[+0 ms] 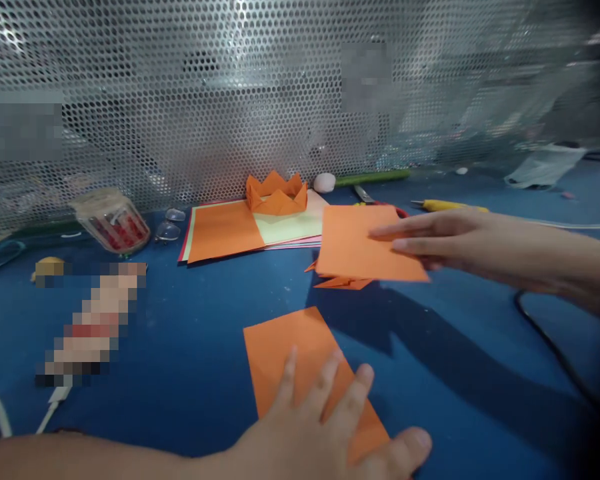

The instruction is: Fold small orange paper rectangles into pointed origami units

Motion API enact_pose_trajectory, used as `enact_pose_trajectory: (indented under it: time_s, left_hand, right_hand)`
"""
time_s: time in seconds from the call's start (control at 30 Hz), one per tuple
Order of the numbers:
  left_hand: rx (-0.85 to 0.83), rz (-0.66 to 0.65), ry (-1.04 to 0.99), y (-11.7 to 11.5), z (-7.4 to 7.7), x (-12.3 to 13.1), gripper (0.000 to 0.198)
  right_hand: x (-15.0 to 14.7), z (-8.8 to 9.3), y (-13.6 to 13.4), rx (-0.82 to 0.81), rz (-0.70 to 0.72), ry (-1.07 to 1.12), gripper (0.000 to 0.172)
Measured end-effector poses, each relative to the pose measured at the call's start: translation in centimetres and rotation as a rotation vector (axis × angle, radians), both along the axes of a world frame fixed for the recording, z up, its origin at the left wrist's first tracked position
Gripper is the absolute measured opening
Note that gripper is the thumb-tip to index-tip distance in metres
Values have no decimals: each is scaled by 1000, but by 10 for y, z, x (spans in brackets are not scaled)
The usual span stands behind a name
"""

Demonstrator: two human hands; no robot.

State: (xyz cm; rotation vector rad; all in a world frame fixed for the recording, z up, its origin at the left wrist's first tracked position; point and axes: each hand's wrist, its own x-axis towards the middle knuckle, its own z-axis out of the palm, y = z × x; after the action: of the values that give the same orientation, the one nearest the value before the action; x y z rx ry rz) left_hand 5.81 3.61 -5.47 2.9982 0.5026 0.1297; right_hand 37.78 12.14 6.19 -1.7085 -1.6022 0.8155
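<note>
My left hand point(325, 427) lies flat with fingers spread on an orange paper sheet point(293, 353) on the blue table near the front edge. My right hand point(445, 243) reaches in from the right and pinches a second orange paper sheet point(360, 243), held a little above the table. Small folded orange pieces point(343, 283) lie on the table under that sheet. A folded orange paper crown point(277, 193) stands at the back on a stack of coloured paper point(240, 230).
A perforated metal screen closes the back. A jar lying on its side point(113, 220) and glasses point(170, 223) sit at the left. Scissors point(367, 195), a yellow tool point(447, 205) and a green stick point(373, 177) lie at the back right. A black cable point(550, 347) runs at the right.
</note>
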Motion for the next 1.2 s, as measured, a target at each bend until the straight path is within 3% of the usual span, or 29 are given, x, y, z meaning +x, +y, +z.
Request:
enact_pose_trajectory:
  time_s: [0.1,0.23,0.33,0.47,0.57,0.8,0.9,1.03,1.2]
  left_hand:
    - [11,-48,-56,1,-6,-1,71]
    - [54,-139,-119,4,4,-5,57]
    - [84,-134,-135,4,8,-6,51]
    - [121,-119,-137,1,7,-6,48]
    - [97,-154,-142,2,7,-3,48]
    - [-25,-244,-169,8,13,4,51]
    - [-2,-239,-182,6,19,3,49]
    - [66,-117,-141,4,25,-1,45]
    - [-55,58,-119,14,33,-3,87]
  right_hand:
    - [-33,-14,24,-121,-2,169,28]
    - [-64,-27,45,-133,9,290,31]
    - [-79,-16,47,-55,23,329,25]
    - [-85,10,41,103,47,353,43]
    - [-85,15,42,138,55,361,49]
    - [-89,-21,68,-113,160,303,30]
    - [-86,-27,71,-125,203,221,34]
    - [-83,-21,42,-18,293,113,52]
    - [-81,-27,-30,112,413,24,36]
